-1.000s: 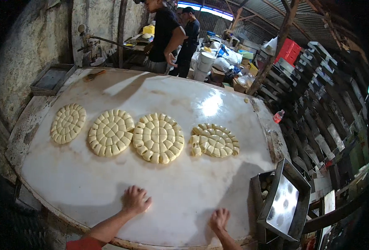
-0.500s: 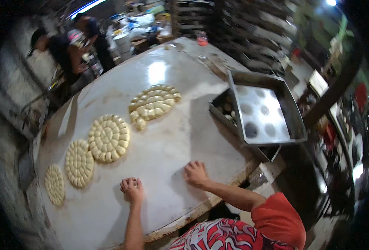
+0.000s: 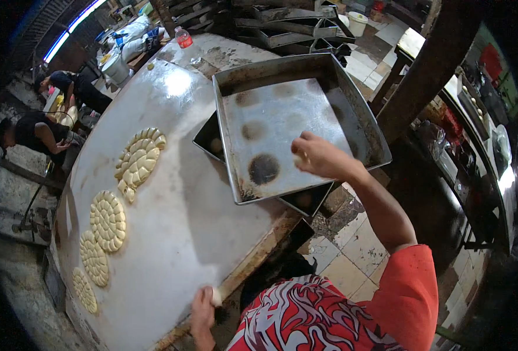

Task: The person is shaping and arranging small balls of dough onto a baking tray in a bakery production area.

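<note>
My right hand (image 3: 324,159) is over the upper metal baking tray (image 3: 367,128), its fingers closed round a small pale dough ball (image 3: 297,159) that is partly hidden. Dark round marks show on the tray's shiny bottom sheet. At the table's near edge my left hand (image 3: 201,316) curls beside another pale dough ball (image 3: 216,296), which shows at its fingertips. Across the left of the table (image 3: 159,245) lie several flat groups of cut dough pieces: round ones (image 3: 108,221) nearer me and a partly used, half-round one (image 3: 141,157) farther off.
A second tray (image 3: 203,139) sits under the upper one, with pale pieces in it. A bottle with red contents (image 3: 183,37) stands at the far table edge. Dark trays (image 3: 288,23) are stacked beyond. A slanted post (image 3: 426,76) rises at right. Two people work at far left.
My view has turned right. My right hand has gone from the tabletop to over the upper tray. My left hand has come back to the table's near edge, a dough ball now showing there.
</note>
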A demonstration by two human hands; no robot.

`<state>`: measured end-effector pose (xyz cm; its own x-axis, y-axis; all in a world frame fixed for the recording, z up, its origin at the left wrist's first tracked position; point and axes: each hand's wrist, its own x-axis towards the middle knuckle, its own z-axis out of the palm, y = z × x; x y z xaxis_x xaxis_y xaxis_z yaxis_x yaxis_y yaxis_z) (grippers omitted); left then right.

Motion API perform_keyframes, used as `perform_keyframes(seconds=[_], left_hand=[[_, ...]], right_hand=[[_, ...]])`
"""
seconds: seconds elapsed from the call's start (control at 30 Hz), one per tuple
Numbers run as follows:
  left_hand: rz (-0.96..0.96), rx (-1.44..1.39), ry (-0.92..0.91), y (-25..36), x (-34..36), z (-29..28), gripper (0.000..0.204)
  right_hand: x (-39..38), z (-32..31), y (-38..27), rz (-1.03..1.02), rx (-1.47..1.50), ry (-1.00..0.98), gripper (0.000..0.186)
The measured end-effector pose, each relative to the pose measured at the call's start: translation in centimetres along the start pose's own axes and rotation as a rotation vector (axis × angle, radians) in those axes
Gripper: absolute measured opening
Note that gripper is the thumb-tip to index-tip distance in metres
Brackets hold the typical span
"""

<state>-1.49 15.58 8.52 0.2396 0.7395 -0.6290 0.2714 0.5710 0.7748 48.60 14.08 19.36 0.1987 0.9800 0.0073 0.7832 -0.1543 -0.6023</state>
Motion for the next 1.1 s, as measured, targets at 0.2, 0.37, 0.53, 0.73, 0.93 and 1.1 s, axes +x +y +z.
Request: perform_keyframes(seconds=[0.2,0.37,0.53,0.73,0.93,1.1], left_hand=[[0.879,0.732,-0.359,22.3,3.5,22.5,0.041],[0.976,1.471,-0.435,24.2,11.6,28.6,0.031],[0.966,1.532,-0.434,20.4,15.0,27.2,0.024],[0.943,1.484,-0.595,24.3,12.2,25.2,0.035],[0.874,0.462,-0.160,23.9,10.7,-0.1,0.030],[0.633,1.012,0.642,1.6,14.1,-19.6,0.050]], right_hand=[[0.3,3.8,7.8,0.029,-0.136,-0.145,0.045],[-0.5,3.7,6.6,0.081,-0.033,-0.048,0.037],[0.5,5.3,3.2,0.078,-0.082,-0.001,0.028],[2.0,6.6,1.3,0.167,-0.148,-0.252,0.038],[0.6,8.7,-13.7,0.408,-0.108,0.673,0.025],[4.5,30.4,-18.5,0.092,0.067,0.125,0.021]])
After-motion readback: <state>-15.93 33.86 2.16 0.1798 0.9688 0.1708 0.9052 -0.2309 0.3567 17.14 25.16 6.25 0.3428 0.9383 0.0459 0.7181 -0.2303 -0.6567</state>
